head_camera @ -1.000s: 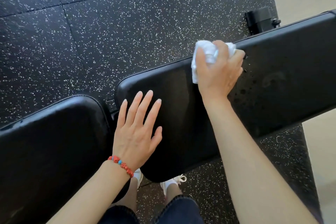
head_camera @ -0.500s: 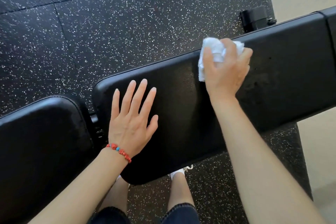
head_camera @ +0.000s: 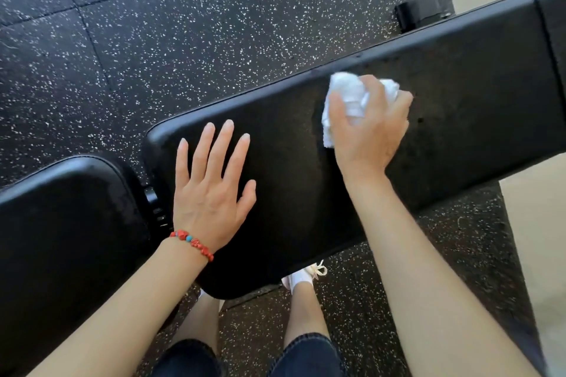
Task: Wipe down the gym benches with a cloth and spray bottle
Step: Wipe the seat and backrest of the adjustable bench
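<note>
Wiping the long bench pad, cloth in right hand

Padded black seat cushion (head_camera: 67,239) sits at the far left, separated by a hinge gap from the long black vinyl backrest pad (head_camera: 459,76) that runs up to the right. The left hand (head_camera: 211,193), with a red beaded bracelet (head_camera: 193,243) at the wrist, lies flat near the pad's left end, all 5 fingers straight and spread, gripping nothing. Further right, the right hand (head_camera: 367,128) curls its fingers around a crumpled white cloth (head_camera: 349,101), pressing it onto the pad's middle. To wipe well, I would keep the flat hand steadying and sweep in overlapping passes toward the droplets at right. The pad looks dull and faintly speckled with moisture. No spray bottle is visible.
</note>
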{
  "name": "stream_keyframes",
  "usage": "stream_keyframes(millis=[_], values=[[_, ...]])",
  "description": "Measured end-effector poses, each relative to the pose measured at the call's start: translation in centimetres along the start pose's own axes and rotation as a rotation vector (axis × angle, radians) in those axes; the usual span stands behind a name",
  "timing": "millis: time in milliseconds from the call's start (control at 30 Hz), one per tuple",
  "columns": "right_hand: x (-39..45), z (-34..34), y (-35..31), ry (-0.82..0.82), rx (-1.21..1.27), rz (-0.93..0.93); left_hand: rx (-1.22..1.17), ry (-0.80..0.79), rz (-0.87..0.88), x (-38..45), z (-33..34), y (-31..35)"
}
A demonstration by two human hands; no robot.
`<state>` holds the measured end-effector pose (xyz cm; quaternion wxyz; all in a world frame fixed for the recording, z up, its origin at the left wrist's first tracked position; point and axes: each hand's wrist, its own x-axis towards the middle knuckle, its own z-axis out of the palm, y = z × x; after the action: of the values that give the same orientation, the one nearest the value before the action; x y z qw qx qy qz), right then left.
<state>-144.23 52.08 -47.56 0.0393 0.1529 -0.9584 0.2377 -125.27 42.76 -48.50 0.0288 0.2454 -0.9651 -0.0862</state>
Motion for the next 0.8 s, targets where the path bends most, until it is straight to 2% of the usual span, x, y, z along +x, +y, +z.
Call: stream_keyframes(millis=[100, 200, 267, 333, 400, 467, 567, 667, 733, 800], values=[[-5.3, 0.2, -1.4, -0.096, 0.008, -0.192, -0.006, -0.005, 0.009, 0.0, 0.1, -0.1], [-4.9, -0.3, -0.4, -0.098, 0.015, -0.246, -0.023, -0.007, 0.019, 0.0, 0.2, -0.2], [-2.8, -0.9, 1.1, -0.028, 0.01, -0.137, -0.032, 0.001, 0.016, 0.0, 0.2, -0.2], [-0.9, -1.5, 2.5, 0.021, 0.004, 0.051, -0.036, 0.014, 0.02, 0.0, 0.2, -0.2], [-1.5, -1.6, 2.7, 0.041, -0.011, 0.154, -0.037, 0.021, 0.024, 0.0, 0.3, -0.2], [-4.7, -1.5, 1.5, 0.022, 0.018, 0.125, -0.038, 0.022, 0.023, 0.0, 0.3, -0.3], [-11.4, -1.8, 0.0, -0.053, 0.015, -0.026, -0.055, 0.015, 0.022, 0.0, 0.2, -0.3], [-12.3, -2.2, 0.7, -0.061, 0.006, -0.069, -0.057, 0.018, 0.024, 0.1, 0.2, -0.2], [-10.1, -2.3, 1.8, 0.015, -0.005, 0.025, -0.055, 0.023, 0.027, 0.1, 0.1, -0.1], [-6.7, -2.5, 3.3, 0.126, -0.004, 0.195, -0.056, 0.027, 0.048, 0.2, 0.0, 0.0]])
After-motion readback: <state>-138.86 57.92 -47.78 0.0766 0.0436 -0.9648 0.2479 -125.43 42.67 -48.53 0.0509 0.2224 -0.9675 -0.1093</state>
